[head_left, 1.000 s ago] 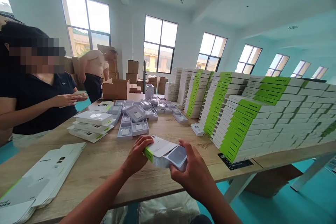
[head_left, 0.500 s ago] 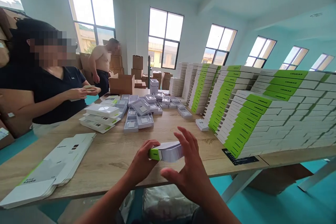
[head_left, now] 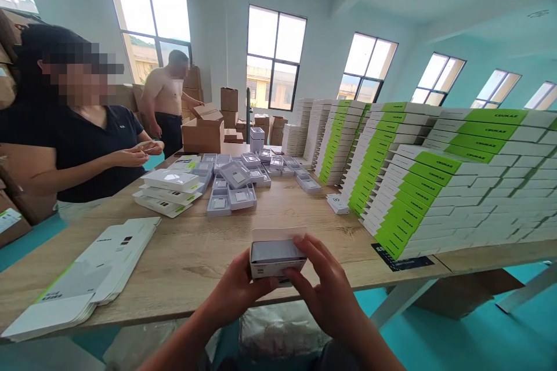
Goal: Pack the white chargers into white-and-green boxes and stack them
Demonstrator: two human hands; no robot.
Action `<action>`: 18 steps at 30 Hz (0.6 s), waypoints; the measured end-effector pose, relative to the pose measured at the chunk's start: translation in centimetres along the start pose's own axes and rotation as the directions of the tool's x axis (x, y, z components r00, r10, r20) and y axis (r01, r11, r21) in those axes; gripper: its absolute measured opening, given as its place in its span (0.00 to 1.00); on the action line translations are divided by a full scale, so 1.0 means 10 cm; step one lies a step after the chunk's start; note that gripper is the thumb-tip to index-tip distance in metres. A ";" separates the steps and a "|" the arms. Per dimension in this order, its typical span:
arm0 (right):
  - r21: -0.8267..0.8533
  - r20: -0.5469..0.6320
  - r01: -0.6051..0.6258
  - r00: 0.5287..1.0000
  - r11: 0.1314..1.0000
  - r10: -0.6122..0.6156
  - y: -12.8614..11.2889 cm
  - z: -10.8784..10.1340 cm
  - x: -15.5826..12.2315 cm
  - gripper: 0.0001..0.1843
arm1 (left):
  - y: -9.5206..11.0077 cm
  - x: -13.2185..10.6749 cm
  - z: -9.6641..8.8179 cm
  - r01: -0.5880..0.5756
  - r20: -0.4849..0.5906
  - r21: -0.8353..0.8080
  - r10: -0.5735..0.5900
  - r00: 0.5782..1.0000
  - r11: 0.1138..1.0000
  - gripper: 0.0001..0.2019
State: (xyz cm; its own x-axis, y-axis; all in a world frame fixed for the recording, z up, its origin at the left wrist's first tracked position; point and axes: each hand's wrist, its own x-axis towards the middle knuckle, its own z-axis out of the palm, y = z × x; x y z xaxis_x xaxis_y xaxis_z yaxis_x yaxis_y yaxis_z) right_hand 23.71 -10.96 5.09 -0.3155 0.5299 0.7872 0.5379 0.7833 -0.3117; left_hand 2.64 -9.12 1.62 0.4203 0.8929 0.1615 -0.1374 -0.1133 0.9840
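A small white box [head_left: 275,254] with its end flap standing open is held over the near edge of the wooden table [head_left: 187,261], a grey tray showing inside. My left hand [head_left: 237,290] grips it from below on the left side. My right hand [head_left: 324,290] holds its right side, fingers curled over the top edge. Beyond it lie several grey plastic trays [head_left: 230,197] in a loose group.
Flat unfolded cartons [head_left: 87,275] lie at the near left. Tall leaning rows of white and green boxes [head_left: 418,185] fill the right side. A person in a dark shirt [head_left: 73,139] works at the left with a stack of boxes [head_left: 167,191]; another person [head_left: 163,104] stands by cardboard cartons [head_left: 202,133].
I turned the box so its open end faces me. My right hand, spread apart half a second ago, has closed on the box's right side.
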 end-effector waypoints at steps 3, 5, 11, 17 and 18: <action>0.087 0.015 -0.111 0.994 0.990 0.110 0.12 0.11 -0.14 0.27 | -0.04 -0.04 0.01 -0.020 -0.085 0.028 0.022 0.996 0.999 0.26; 0.124 -0.088 -0.175 0.978 0.977 0.187 0.16 0.18 -0.24 0.32 | -0.09 -0.09 0.03 -0.106 -0.263 0.117 0.133 0.956 0.987 0.27; 0.143 -0.211 -0.095 0.969 0.985 0.124 0.05 0.11 -0.34 0.40 | -0.15 -0.37 0.03 -0.163 -0.453 0.375 0.334 0.827 0.912 0.26; -0.123 -0.285 -0.003 0.958 0.992 -0.032 -0.01 0.10 -0.23 0.34 | -0.10 -0.25 0.09 -0.095 -0.382 0.586 0.378 0.843 0.804 0.43; -0.162 -0.324 0.010 0.944 0.987 -0.063 -0.03 0.15 -0.23 0.32 | -0.13 -0.21 0.15 -0.088 -0.408 0.591 0.391 0.825 0.802 0.53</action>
State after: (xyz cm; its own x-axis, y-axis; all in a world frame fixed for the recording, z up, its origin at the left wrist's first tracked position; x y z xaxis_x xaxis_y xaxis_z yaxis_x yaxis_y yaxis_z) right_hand 23.12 -11.88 2.54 -0.0784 0.3455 0.9351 0.6544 0.7255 -0.2132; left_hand 3.32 -11.51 0.11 -0.0727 0.8702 0.4873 0.3834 -0.4267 0.8191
